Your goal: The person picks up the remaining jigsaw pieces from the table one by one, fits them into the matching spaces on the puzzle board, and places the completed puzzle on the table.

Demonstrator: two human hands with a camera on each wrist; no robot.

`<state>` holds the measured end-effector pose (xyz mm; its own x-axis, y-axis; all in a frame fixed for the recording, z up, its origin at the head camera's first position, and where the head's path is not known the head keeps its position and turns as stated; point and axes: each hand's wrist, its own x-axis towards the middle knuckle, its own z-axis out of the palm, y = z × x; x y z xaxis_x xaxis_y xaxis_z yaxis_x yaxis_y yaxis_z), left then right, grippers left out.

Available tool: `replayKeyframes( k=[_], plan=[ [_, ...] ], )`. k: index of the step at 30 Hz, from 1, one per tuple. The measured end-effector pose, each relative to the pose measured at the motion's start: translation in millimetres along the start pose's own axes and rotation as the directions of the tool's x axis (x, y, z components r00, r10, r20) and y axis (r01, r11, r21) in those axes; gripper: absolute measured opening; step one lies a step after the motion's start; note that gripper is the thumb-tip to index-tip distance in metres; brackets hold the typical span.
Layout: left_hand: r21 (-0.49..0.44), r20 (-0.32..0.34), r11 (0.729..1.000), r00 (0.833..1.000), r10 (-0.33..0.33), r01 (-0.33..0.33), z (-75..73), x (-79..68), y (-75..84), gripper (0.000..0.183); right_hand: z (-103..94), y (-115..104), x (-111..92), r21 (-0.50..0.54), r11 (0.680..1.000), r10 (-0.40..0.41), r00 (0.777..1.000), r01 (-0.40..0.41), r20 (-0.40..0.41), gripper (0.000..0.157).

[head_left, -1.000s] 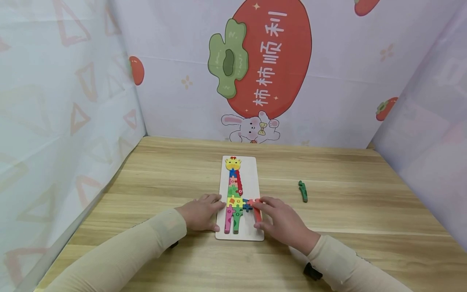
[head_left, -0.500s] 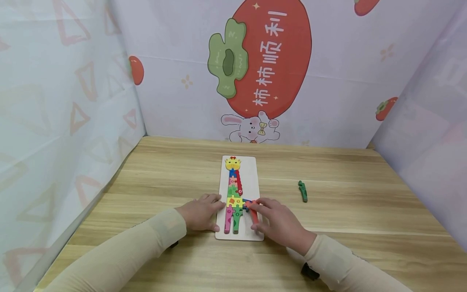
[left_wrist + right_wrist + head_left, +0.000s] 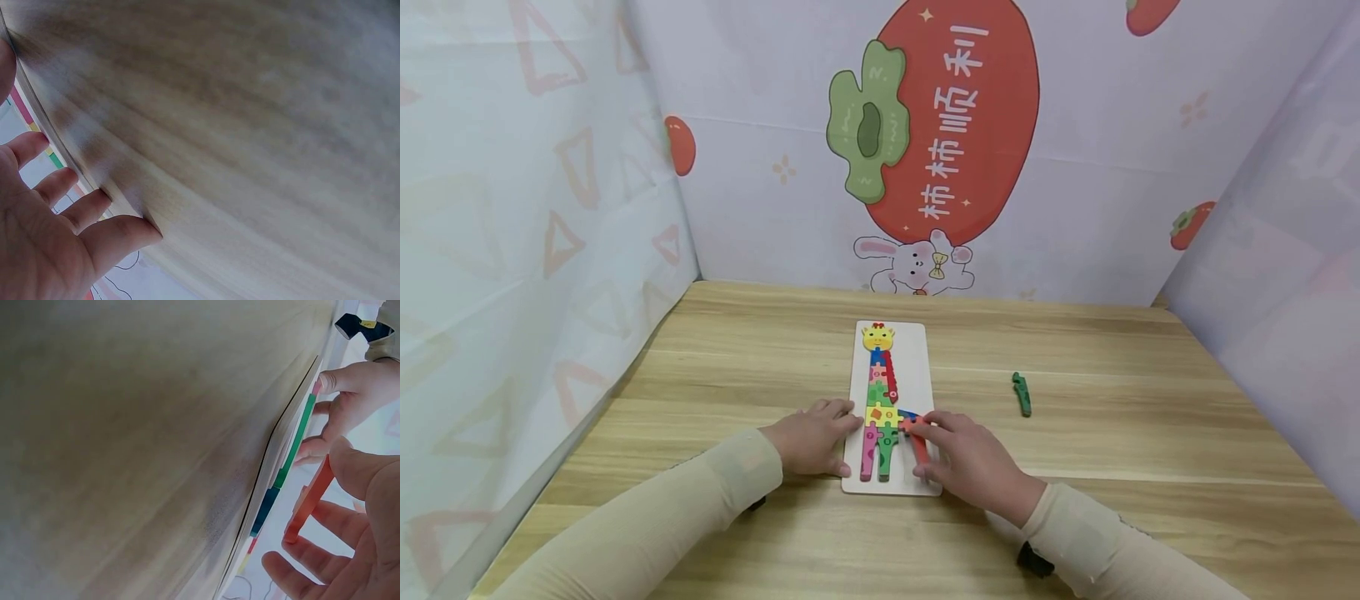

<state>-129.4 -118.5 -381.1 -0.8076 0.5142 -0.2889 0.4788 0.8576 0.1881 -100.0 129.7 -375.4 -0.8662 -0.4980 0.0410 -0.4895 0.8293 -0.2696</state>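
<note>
A pale wooden puzzle board (image 3: 912,358) lies before me, with a jigsaw giraffe (image 3: 877,337) of numbered coloured pieces on it. My left hand (image 3: 814,438) rests at the board's left side, fingertips along the edge. Between the thumb and fingers of my right hand (image 3: 981,462) an orange-red leg-shaped puzzle piece (image 3: 921,450) is pinched; in the right wrist view it tilts above the board. Its knobbed top overlaps the blue puzzle piece (image 3: 907,413) in the head view. The right fingers partly cover the blue piece.
A green puzzle piece (image 3: 1022,395) lies loose on the wooden table (image 3: 1120,400), right of the board. Printed cloth walls, including the back one (image 3: 760,208), enclose the table at the left, back and right.
My right hand has moved slightly left and toward me with the orange-red puzzle piece, from the board's right edge farther in over it. The left hand stays put.
</note>
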Motion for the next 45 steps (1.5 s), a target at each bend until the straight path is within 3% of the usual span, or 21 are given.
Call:
replayKeyframes(
  k=[27,45],
  plan=[
    [0.006,-0.002,1.0,1.0,0.001,-0.001,-1.4,-1.1,0.7,0.074,3.4,-3.6,3.3,-0.029,0.999,-0.03,0.998,0.032,0.053,0.054],
    [0.002,0.008,1.0,1.0,-0.006,0.005,-3.4,-2.4,2.3,0.073,4.2,-4.6,3.3,-0.013,1.0,-0.007,0.997,0.008,0.081,0.056]
  ],
)
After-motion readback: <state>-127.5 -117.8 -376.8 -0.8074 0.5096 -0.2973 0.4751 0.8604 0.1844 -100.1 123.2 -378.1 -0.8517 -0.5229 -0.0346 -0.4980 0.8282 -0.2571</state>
